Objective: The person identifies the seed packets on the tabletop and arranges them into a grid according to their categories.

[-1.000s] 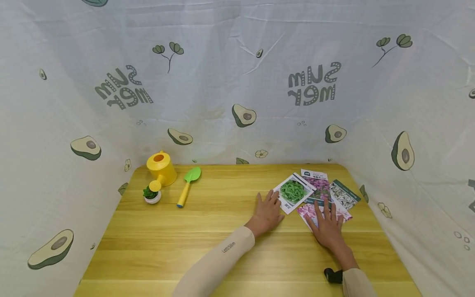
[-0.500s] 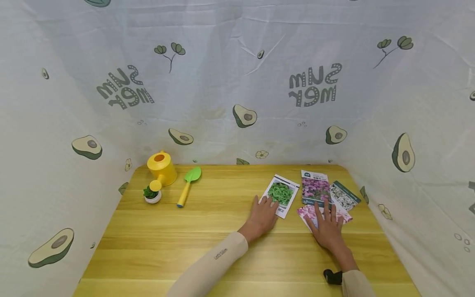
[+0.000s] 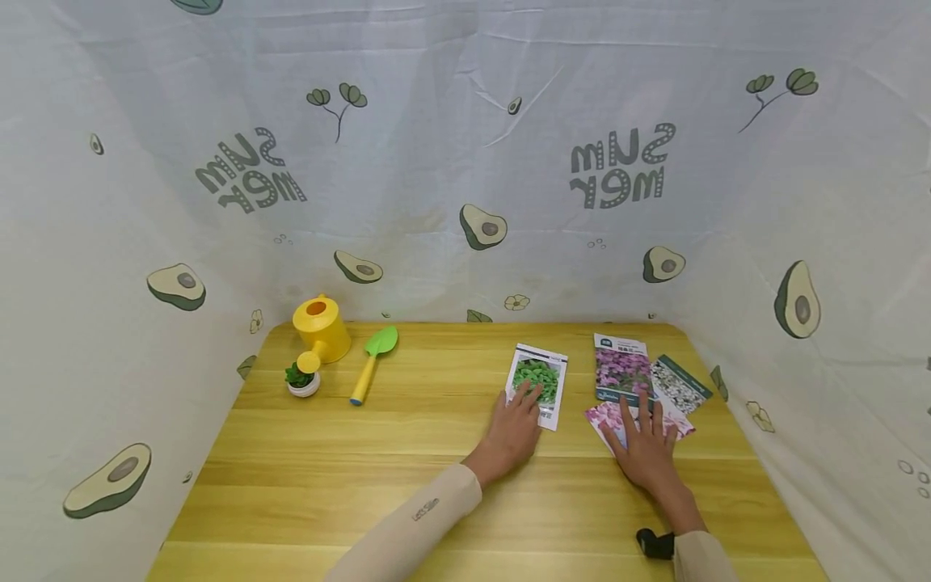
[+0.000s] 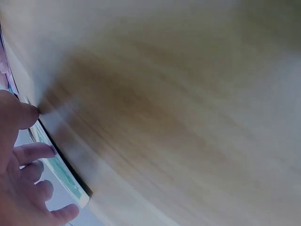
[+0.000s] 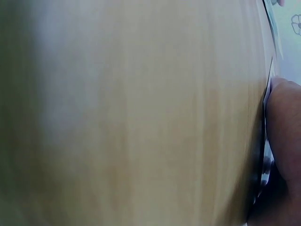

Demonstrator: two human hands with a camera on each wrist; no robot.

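Note:
My left hand (image 3: 512, 435) rests its fingers on the lower part of a seed packet with green leaves (image 3: 538, 371), which lies flat and slightly tilted on the table. In the left wrist view the fingers (image 4: 34, 151) lie along the packet's edge. My right hand (image 3: 644, 459) is spread over a seed packet with pink flowers (image 3: 605, 415) and partly hides it. Above that hand lies a packet with purple flowers (image 3: 623, 373), overlapping a packet with white flowers (image 3: 680, 386) on its right. The right wrist view catches just the hand's edge (image 5: 285, 127) by a packet.
At the back left stand a yellow watering can (image 3: 322, 330) and a small potted succulent (image 3: 302, 383). A toy trowel (image 3: 372, 364) with a green blade lies to their right. Patterned cloth (image 3: 407, 186) surrounds the wooden table (image 3: 349, 485).
My left hand has slid the green-leaf packet leftward, away from the other packets, and turned it more upright. The purple-flower packet is now uncovered. My right hand has stayed in place.

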